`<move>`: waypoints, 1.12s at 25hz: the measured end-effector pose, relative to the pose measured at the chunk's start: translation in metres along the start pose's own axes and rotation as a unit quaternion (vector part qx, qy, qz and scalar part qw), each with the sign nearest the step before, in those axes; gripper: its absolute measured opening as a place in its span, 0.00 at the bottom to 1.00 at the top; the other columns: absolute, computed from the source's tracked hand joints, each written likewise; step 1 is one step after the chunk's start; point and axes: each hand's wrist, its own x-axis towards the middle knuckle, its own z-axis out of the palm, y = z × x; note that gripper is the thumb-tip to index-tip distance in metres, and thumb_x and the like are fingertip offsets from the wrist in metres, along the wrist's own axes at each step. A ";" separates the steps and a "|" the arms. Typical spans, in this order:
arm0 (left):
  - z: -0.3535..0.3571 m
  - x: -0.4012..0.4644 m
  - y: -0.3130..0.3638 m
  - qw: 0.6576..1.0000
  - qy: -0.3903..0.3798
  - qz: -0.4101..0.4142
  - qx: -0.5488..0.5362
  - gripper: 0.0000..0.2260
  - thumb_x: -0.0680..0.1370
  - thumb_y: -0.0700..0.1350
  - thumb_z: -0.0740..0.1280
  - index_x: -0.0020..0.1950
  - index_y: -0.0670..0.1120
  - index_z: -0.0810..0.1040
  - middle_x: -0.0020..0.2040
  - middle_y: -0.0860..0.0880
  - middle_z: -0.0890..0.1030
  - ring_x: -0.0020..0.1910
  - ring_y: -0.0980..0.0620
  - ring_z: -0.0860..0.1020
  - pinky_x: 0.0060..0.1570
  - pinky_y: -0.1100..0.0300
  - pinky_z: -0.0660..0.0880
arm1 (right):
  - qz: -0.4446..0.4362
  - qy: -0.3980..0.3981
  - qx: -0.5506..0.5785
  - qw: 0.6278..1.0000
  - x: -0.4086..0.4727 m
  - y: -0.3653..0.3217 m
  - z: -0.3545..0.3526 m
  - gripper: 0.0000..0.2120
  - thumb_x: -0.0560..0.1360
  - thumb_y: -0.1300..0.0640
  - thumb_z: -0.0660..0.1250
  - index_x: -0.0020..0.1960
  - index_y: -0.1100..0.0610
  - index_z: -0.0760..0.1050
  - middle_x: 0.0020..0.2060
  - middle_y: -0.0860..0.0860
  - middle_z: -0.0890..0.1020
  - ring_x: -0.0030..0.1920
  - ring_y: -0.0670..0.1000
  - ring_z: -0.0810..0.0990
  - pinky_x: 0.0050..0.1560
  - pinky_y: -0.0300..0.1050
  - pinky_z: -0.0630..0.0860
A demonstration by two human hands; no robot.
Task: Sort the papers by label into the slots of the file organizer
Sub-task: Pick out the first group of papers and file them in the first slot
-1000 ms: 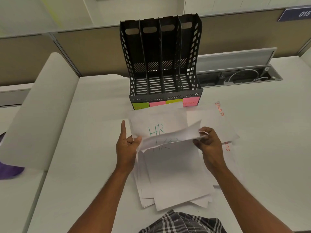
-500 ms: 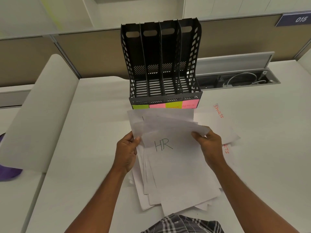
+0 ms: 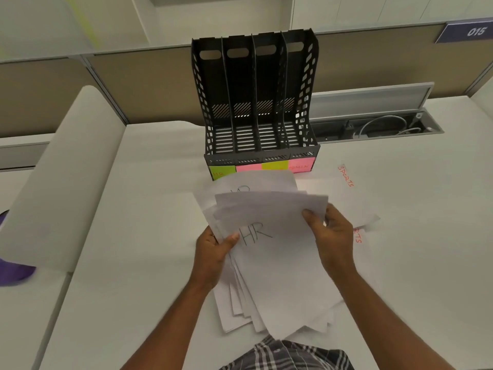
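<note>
Two hands sift a fanned stack of white papers (image 3: 282, 276) on a white tabletop (image 3: 149, 209), just in front of a black four-slot file organizer (image 3: 256, 102). The left hand (image 3: 213, 249) pinches the stack's left edge, thumb on top beside a sheet marked "HR" in green. The right hand (image 3: 333, 236) has its fingers (image 3: 309, 213) closed on the edge of a lifted, motion-blurred sheet (image 3: 272, 206) whose curl hides most of the writing on the page behind it. Coloured sticky labels (image 3: 274, 165) run along the organizer's front; the raised papers cover their lower edges, and only "HR" at the left and blurred red lettering at the right show. Sheets lettered "SPORTS" (image 3: 345, 175) lie to the right, one partly behind the right hand.
</note>
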 end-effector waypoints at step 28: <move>0.039 -0.016 0.035 0.988 0.110 0.098 0.037 0.20 0.69 0.33 0.76 0.54 0.55 0.80 0.45 0.60 0.87 0.47 0.59 0.85 0.47 0.58 0.84 | 0.045 -0.068 0.047 0.996 0.000 -0.026 0.006 0.14 0.65 0.50 0.80 0.49 0.42 0.84 0.44 0.44 0.87 0.45 0.46 0.86 0.40 0.40 0.82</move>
